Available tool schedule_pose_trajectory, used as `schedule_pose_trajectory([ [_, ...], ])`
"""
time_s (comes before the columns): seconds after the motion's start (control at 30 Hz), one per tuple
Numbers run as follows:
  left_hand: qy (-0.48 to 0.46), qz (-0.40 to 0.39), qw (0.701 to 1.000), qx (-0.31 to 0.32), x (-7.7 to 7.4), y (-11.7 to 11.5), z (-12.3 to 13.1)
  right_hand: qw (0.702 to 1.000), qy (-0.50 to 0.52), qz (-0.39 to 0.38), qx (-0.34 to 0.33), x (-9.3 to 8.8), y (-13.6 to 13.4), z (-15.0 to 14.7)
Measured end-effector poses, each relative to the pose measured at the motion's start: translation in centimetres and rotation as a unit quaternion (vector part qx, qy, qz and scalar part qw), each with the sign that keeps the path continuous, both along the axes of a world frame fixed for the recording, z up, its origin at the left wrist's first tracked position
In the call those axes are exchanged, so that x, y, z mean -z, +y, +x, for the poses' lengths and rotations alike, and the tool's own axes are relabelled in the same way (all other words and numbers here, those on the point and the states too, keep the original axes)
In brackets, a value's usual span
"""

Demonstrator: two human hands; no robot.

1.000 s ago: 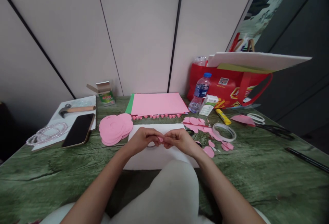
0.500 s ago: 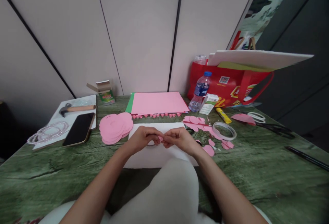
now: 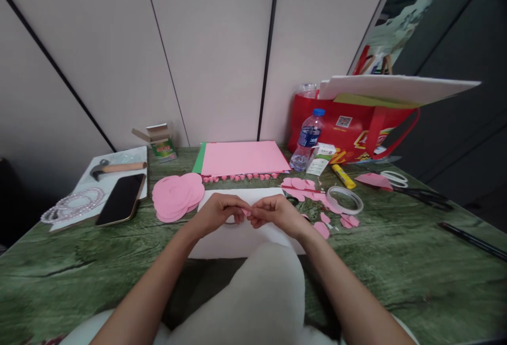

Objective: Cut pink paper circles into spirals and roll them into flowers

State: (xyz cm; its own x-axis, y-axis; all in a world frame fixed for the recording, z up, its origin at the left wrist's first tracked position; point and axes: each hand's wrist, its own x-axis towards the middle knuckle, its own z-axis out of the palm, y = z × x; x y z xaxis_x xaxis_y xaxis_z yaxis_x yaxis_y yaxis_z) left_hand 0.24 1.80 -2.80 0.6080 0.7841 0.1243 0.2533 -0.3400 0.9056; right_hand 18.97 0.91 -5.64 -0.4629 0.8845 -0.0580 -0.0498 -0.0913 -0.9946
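Note:
Over a white board (image 3: 222,247), both hands meet with their fingertips close together. My left hand (image 3: 222,213) pinches a small piece of pink paper (image 3: 246,212), mostly hidden by the fingers. From the other side my right hand (image 3: 273,212) pinches the same pink paper. A row of small rolled pink paper flowers (image 3: 240,177) lies beyond the board, along the front of a stack of pink sheets (image 3: 245,158). Left of the board is a pile of pink paper spirals (image 3: 178,197). Pink paper petals (image 3: 303,186) and scraps lie to the right.
At left are a phone (image 3: 121,199), a hammer (image 3: 119,167), a bead string (image 3: 75,205) and a small box (image 3: 163,144). At right stand a water bottle (image 3: 308,141) and a red bag (image 3: 348,128), with a tape roll (image 3: 344,200), glue stick (image 3: 343,176) and scissors (image 3: 420,197) nearer.
My hands keep nearly the same pose, with the pink paper still between the fingertips. The whole view has shifted slightly; nothing on the table has visibly moved.

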Motion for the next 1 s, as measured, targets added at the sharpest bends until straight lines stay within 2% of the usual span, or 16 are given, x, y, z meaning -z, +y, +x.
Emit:
schedule_pose_trajectory([
  [0.37,-0.011,-0.011,1.000,0.018,-0.47,0.02,-0.33,1.000,0.022,-0.006,-0.017,0.05,-0.04,0.22],
  [0.6,-0.027,-0.014,0.999,0.016,-0.58,0.17,-0.51,0.999,0.023,0.015,-0.023,-0.65,-0.33,0.01],
  [1.0,-0.028,-0.024,0.999,0.008,-0.29,0.18,-0.46,0.999,-0.028,0.033,0.033,-0.04,-0.11,-0.48],
])
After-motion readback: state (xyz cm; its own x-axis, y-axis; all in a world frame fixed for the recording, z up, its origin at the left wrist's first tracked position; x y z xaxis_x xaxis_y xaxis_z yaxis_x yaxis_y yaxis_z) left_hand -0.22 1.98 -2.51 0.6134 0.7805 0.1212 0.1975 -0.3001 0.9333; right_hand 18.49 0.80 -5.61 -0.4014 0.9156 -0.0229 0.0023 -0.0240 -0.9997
